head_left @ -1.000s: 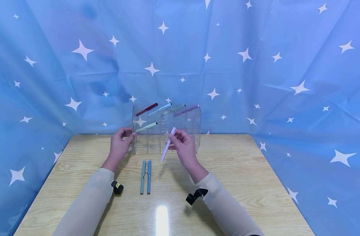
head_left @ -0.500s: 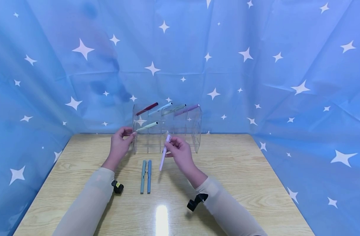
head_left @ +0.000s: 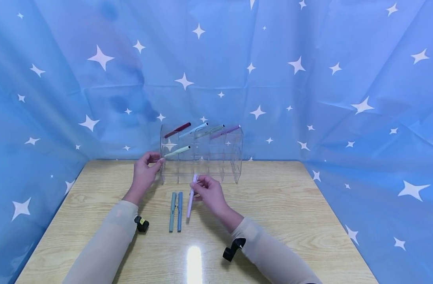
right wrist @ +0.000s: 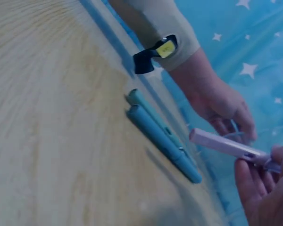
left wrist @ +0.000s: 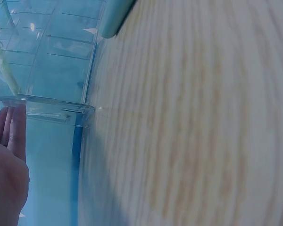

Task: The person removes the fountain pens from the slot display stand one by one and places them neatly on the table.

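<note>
A clear plastic pen rack point(head_left: 216, 173) stands at the back of the table. My left hand point(head_left: 144, 169) holds its left side, thumb at the front edge and fingers along the side wall point(left wrist: 61, 104). My right hand point(head_left: 212, 196) pinches a lavender pen point(head_left: 191, 203) near its clip end, with the other end slanting down toward the table, in front of the rack. Just left of that pen, a teal-green pen point(head_left: 172, 213) and a blue pen point(head_left: 180, 213) lie side by side on the wood. A pale green pen point(head_left: 177, 152) leans in the rack's lower left compartment.
Along the rack's upper row lean a dark red pen point(head_left: 177, 130), a light blue pen point(head_left: 194, 129), a grey-green pen point(head_left: 211, 131) and a purple pen point(head_left: 225, 132). A blue star-patterned curtain point(head_left: 308, 98) hangs behind and beside the wooden table point(head_left: 291, 221).
My right hand has brought the lavender pen down and toward me, away from the rack's front, slightly to the left, beside the two lying pens. My left hand has stayed at the rack.
</note>
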Action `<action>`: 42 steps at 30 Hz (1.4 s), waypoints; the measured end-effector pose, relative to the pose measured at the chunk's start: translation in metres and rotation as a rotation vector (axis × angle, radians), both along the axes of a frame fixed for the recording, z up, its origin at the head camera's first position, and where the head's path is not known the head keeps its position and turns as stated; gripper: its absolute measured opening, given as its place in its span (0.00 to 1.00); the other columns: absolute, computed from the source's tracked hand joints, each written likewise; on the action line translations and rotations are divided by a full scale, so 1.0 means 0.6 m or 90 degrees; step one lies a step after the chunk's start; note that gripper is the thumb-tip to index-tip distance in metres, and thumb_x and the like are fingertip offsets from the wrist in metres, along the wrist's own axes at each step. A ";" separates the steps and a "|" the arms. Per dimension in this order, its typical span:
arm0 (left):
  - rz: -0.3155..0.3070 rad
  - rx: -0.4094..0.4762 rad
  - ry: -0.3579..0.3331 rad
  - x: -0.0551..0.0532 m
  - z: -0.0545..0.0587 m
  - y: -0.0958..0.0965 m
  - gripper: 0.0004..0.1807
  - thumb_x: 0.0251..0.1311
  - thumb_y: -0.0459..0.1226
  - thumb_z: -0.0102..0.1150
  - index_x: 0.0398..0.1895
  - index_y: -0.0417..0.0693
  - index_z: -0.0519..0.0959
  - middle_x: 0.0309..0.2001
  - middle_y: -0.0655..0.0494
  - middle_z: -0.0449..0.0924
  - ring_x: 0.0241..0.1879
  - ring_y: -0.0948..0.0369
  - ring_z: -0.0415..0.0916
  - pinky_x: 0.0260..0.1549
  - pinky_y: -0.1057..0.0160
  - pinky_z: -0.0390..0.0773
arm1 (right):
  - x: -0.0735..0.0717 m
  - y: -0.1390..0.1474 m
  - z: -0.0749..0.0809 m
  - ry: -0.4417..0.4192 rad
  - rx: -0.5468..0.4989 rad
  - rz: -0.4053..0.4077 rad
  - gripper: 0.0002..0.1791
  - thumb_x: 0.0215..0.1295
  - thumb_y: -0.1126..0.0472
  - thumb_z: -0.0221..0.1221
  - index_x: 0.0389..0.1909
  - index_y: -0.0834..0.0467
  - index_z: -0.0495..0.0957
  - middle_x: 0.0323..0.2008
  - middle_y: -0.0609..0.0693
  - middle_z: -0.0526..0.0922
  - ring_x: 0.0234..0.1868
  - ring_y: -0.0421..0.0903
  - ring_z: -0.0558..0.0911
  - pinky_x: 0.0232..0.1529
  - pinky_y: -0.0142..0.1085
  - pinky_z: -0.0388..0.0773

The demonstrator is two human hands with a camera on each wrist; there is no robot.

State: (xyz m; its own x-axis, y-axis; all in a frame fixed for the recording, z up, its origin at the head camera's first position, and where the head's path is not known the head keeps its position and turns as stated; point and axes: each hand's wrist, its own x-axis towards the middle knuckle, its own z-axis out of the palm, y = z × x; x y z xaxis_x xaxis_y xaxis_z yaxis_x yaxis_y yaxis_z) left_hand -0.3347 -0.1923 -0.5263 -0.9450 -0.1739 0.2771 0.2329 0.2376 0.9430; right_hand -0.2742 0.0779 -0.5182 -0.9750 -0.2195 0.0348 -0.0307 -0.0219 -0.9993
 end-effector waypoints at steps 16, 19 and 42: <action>0.004 -0.008 0.007 -0.002 0.002 0.000 0.17 0.76 0.42 0.72 0.58 0.41 0.84 0.53 0.46 0.86 0.52 0.57 0.81 0.40 0.73 0.84 | 0.008 -0.010 -0.038 -0.048 0.035 0.056 0.09 0.77 0.68 0.68 0.51 0.68 0.81 0.38 0.55 0.86 0.33 0.46 0.90 0.43 0.48 0.93; 0.004 -0.011 0.008 -0.002 0.001 0.000 0.17 0.76 0.42 0.72 0.58 0.41 0.84 0.53 0.46 0.86 0.52 0.57 0.81 0.40 0.73 0.84 | 0.009 -0.011 -0.042 -0.042 0.047 0.055 0.09 0.77 0.68 0.68 0.50 0.68 0.82 0.38 0.56 0.86 0.32 0.46 0.89 0.42 0.48 0.93; 0.002 -0.001 0.007 -0.001 -0.003 -0.003 0.17 0.76 0.43 0.72 0.58 0.42 0.84 0.52 0.46 0.86 0.51 0.56 0.82 0.39 0.72 0.86 | 0.009 -0.029 -0.048 -0.053 0.143 0.051 0.17 0.71 0.69 0.73 0.55 0.72 0.81 0.37 0.57 0.86 0.30 0.46 0.90 0.36 0.40 0.93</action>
State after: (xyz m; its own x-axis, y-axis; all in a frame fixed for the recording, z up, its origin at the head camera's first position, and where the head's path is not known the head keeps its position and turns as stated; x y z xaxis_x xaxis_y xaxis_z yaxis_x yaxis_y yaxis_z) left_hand -0.3355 -0.1940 -0.5282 -0.9414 -0.1766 0.2872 0.2418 0.2399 0.9402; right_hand -0.2688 0.0605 -0.5468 -0.9517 -0.2891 -0.1033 0.0448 0.2022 -0.9783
